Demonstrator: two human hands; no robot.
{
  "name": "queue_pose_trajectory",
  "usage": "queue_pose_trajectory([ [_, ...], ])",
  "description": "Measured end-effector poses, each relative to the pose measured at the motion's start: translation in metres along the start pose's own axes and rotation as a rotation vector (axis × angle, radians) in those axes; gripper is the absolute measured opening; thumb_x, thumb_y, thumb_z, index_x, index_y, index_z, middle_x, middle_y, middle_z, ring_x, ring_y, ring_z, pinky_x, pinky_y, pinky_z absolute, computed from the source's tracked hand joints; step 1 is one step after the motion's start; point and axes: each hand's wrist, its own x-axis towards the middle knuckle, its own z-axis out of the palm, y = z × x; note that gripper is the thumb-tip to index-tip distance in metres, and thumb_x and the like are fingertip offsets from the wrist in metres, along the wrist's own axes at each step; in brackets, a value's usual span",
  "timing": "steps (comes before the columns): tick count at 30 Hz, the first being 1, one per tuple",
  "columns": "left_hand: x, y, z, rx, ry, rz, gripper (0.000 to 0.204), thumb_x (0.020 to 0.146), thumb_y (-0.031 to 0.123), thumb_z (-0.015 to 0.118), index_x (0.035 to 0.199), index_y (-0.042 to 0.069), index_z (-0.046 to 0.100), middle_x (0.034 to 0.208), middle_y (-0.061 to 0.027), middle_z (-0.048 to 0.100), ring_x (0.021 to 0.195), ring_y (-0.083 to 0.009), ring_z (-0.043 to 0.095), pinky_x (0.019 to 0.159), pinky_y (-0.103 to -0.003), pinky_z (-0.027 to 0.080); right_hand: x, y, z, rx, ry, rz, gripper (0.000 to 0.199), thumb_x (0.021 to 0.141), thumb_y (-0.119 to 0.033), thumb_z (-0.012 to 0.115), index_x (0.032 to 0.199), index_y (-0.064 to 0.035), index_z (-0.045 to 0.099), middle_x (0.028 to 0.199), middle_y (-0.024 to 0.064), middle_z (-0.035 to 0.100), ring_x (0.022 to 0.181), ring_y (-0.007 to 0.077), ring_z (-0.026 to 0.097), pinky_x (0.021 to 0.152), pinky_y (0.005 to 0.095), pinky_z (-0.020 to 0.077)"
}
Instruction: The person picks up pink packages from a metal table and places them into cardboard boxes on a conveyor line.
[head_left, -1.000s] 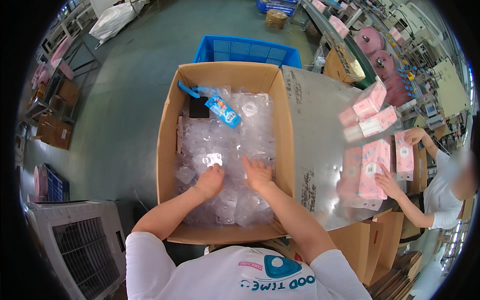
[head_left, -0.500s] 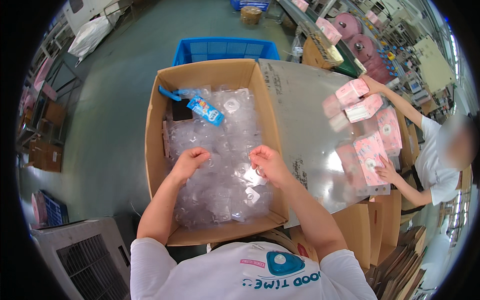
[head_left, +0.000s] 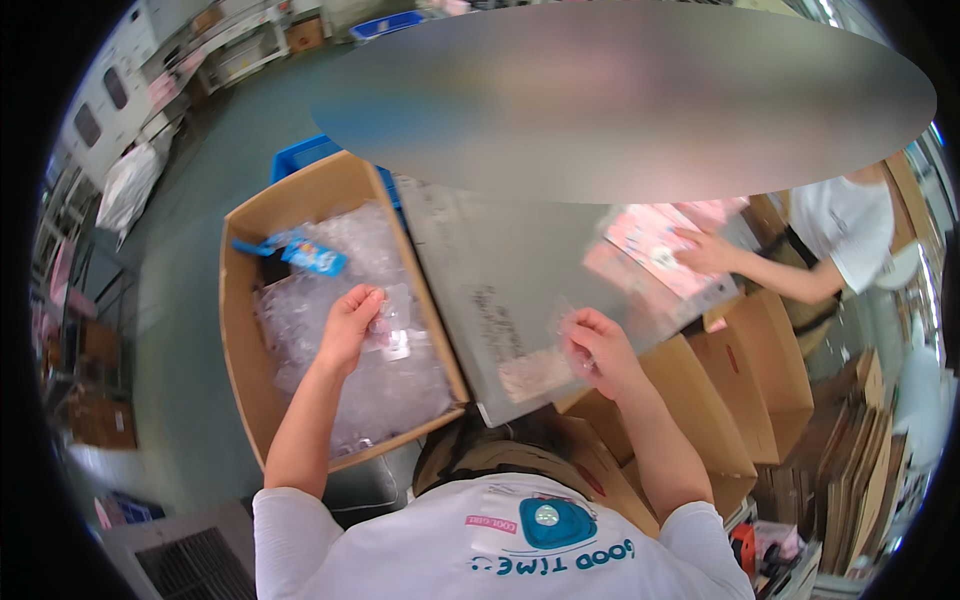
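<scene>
My left hand [head_left: 350, 328] is over the right part of an open cardboard box [head_left: 236, 340], fingers pinched on a thin clear plastic piece [head_left: 398, 312]. A heap of similar clear plastic pieces [head_left: 310, 335] fills the box, and their exact kind is hard to make out. Out to the right, my right hand [head_left: 598, 352] is raised above the near edge of a metal table [head_left: 445, 270]. Its fingers are closed, with a bit of see-through plastic [head_left: 564, 316] showing at the tips, blurred. On the heap's far left part lies a blue printed packet [head_left: 315, 257].
A co-worker's hand [head_left: 708, 252] rests on pink packages [head_left: 645, 240] on the table's right part. Open cardboard cartons [head_left: 690, 400] stand at the near right, flattened cardboard [head_left: 850, 455] beyond them. A blue crate [head_left: 305, 154] sits behind the box. A large blurred patch hides the far side.
The view has turned right, so the box appears farther left. My right hand has moved from above the box to over the table edge. My left hand remains over the box.
</scene>
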Motion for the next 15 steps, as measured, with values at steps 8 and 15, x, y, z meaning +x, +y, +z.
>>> queue_pose_trajectory([
  [8,-0.013,-0.034,0.234,0.135,-0.422,-0.026,0.015,0.092,0.022,0.055,0.092,0.009,0.062,0.074,0.0061,0.055,0.066,-0.0036,0.050,0.054,-0.021,0.042,-0.134,0.031,-0.173,0.134,0.450,-0.080,0.004,0.090,-0.011,0.051,0.093,-0.0086,0.052,0.065,-0.0020,0.053,0.050,0.0048,0.043,0.039,0.0197,0.0305],
  [15,-0.083,-0.134,0.426,0.398,-0.970,-0.189,0.020,0.089,0.022,0.058,0.091,0.004,0.063,0.069,0.0018,0.056,0.059,-0.0067,0.051,0.053,-0.021,0.042,-0.243,0.128,-0.296,-0.185,0.689,0.076,0.008,0.086,-0.007,0.052,0.091,-0.0056,0.058,0.069,0.0027,0.060,0.052,0.0084,0.052,0.043,0.0218,0.0418],
])
